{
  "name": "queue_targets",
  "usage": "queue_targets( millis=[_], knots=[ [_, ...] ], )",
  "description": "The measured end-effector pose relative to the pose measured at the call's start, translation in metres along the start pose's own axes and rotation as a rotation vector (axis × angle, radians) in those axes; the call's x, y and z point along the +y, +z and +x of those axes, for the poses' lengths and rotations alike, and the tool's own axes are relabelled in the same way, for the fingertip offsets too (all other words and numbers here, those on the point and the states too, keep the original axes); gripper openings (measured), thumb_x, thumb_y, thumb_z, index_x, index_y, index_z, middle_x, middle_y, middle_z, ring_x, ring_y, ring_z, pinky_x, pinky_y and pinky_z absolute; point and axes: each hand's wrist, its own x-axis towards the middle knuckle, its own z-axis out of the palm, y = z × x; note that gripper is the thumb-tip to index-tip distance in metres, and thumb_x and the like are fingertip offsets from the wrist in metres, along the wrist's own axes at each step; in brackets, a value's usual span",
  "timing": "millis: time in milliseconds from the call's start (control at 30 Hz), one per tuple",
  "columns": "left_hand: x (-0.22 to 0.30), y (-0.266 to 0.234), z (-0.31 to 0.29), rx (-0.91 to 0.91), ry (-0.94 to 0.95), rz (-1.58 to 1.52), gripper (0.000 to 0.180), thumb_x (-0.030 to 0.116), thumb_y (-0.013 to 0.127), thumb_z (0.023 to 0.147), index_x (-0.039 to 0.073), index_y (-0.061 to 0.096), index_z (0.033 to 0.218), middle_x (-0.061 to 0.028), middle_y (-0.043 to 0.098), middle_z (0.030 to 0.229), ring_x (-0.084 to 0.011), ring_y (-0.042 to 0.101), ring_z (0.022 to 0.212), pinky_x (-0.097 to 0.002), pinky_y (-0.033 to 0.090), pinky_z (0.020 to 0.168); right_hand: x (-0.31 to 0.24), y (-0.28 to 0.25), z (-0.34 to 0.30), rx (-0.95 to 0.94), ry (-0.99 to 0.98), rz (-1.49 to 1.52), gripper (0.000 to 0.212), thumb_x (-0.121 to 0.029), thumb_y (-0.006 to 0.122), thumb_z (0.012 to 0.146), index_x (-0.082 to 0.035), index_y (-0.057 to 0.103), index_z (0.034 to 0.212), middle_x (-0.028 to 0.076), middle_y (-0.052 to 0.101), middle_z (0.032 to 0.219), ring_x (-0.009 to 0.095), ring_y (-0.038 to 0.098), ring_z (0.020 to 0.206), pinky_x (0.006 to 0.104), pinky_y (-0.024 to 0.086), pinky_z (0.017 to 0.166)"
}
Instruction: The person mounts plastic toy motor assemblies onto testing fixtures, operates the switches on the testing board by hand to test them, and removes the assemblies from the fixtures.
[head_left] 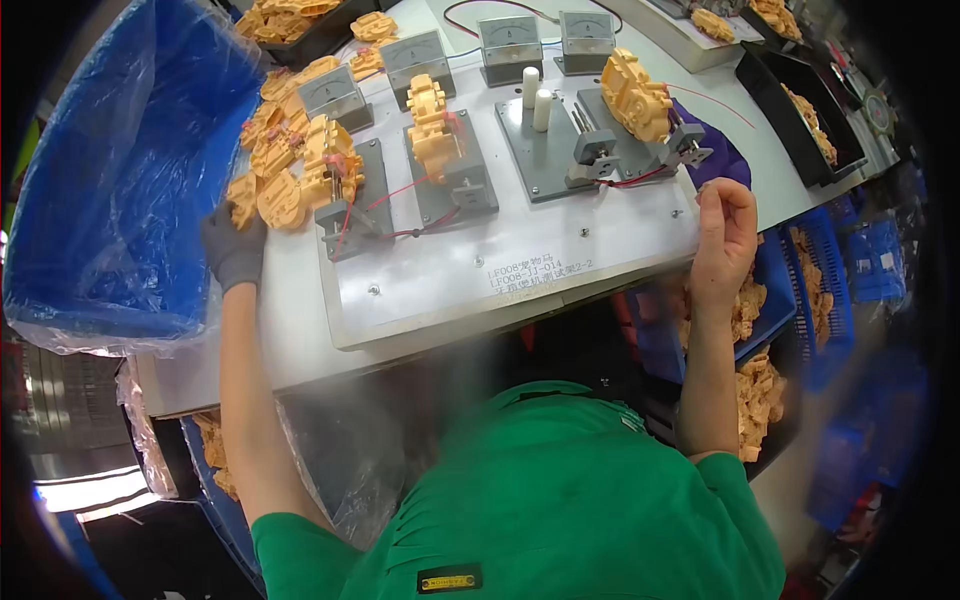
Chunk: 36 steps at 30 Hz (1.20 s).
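At the left of the table, my left hand (235, 246), in a grey glove, is closed on a yellow-orange plastic housing (242, 199) at the edge of a heap. Another round housing (283, 201) lies right beside it. My bare right hand (724, 238) is by the right end of the white test board (420, 290), thumb and fingers pinched together; whatever may be between them is too small to make out. On the board's grey fixtures sit a left housing (331, 160), a middle housing (430, 130) and a right housing (637, 97). One fixture (540, 150) carries only two white posts.
A blue bin lined with clear plastic (110, 180) stands at the left. Several analog meters (418, 65) line the board's back, with thin red wires (400, 190) across it. A black tray (800, 115) and blue crates (770, 310) of housings are at the right.
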Motion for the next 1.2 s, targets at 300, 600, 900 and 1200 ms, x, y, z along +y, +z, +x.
queue_targets(
  millis=[300, 600, 900, 1200],
  knots=[
    [-0.064, -0.027, -0.041, 0.046, 0.119, -0.288, 0.045, 0.022, 0.074, 0.078, 0.001, 0.055, 0.114, -0.0172, 0.055, 0.112, -0.0303, 0.058, 0.100, -0.0383, 0.050, 0.091, -0.028, 0.052, -0.007, -0.207, -0.273, -0.179, 0.026, -0.003, 0.067, 0.087, -0.001, 0.056, 0.111, 0.007, 0.054, 0.104, 0.016, 0.052, 0.092, 0.0274, 0.044, 0.084],
    [0.054, -0.150, -0.054, -0.927, -0.266, -2.363, 0.058, 0.024, 0.059, 0.096, -0.007, 0.036, 0.140, -0.0231, 0.047, 0.138, -0.0350, 0.042, 0.134, -0.0417, 0.048, 0.105, -0.020, 0.061, -0.005, -0.250, -0.068, -0.159, 0.032, -0.008, 0.067, 0.090, -0.003, 0.056, 0.120, 0.005, 0.057, 0.101, 0.015, 0.054, 0.092, 0.0284, 0.044, 0.086],
    [0.144, -0.162, -0.044, -1.160, -0.078, -2.308, 0.052, 0.033, 0.052, 0.096, -0.006, 0.048, 0.131, -0.0203, 0.056, 0.128, -0.0311, 0.056, 0.118, -0.0413, 0.054, 0.092, -0.019, 0.063, -0.006, -0.271, -0.015, -0.045, 0.031, -0.009, 0.065, 0.091, -0.004, 0.056, 0.121, 0.006, 0.060, 0.106, 0.014, 0.055, 0.097, 0.0285, 0.044, 0.087],
    [0.192, -0.171, -0.051, -1.119, -0.198, -2.334, 0.053, 0.031, 0.060, 0.091, 0.001, 0.047, 0.133, -0.0179, 0.056, 0.121, -0.0335, 0.053, 0.119, -0.0455, 0.052, 0.096, -0.022, 0.059, -0.004, -0.278, -0.055, -0.048, 0.030, -0.008, 0.066, 0.089, -0.004, 0.057, 0.117, 0.007, 0.061, 0.105, 0.017, 0.058, 0.096, 0.0305, 0.044, 0.083]
  ],
)
